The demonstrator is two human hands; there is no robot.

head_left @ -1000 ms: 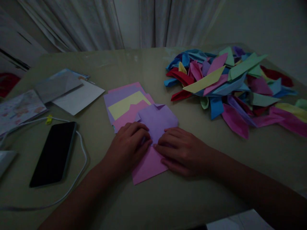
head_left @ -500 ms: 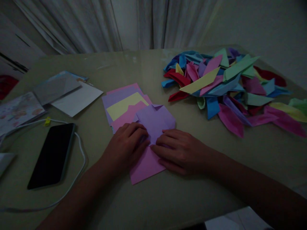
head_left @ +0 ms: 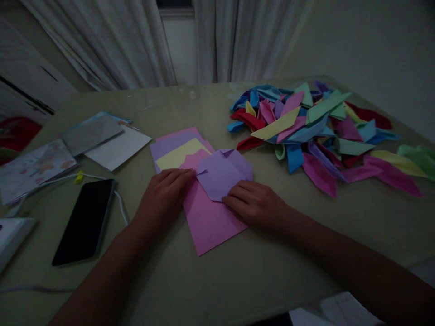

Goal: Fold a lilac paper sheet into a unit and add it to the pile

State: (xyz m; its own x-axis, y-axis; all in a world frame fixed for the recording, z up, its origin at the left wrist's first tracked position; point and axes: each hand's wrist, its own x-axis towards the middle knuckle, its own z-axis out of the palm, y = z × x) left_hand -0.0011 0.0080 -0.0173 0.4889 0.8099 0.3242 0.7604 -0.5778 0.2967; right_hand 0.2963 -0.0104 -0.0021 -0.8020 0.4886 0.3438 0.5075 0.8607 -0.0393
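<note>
A purple sheet of origami paper (head_left: 224, 176), folded to a many-sided shape with small turned-in flaps at its top and left corners, lies in the middle of the table. My left hand (head_left: 166, 190) has its fingers closed at the paper's left corner. At the lower right edge, the bent fingers of my right hand (head_left: 256, 203) grip the same paper; its thumb is hidden. Beneath it is a pink paper sheet (head_left: 214, 231). Behind my left hand, a yellow sheet (head_left: 180, 151) and other purple and pink sheets overlap in a loose stack.
A heap of folded colored paper pieces (head_left: 306, 122) covers the right back of the table (head_left: 190, 280). On the left are a black phone (head_left: 84, 222), a white cable (head_left: 121, 206), a white card (head_left: 118, 147) and a printed packet (head_left: 37, 167). Curtains (head_left: 136, 45) hang behind.
My left hand has moved from the paper's lower edge to its left corner. My right hand stays on the lower right edge. More of the purple paper shows. The camera view has shifted slightly.
</note>
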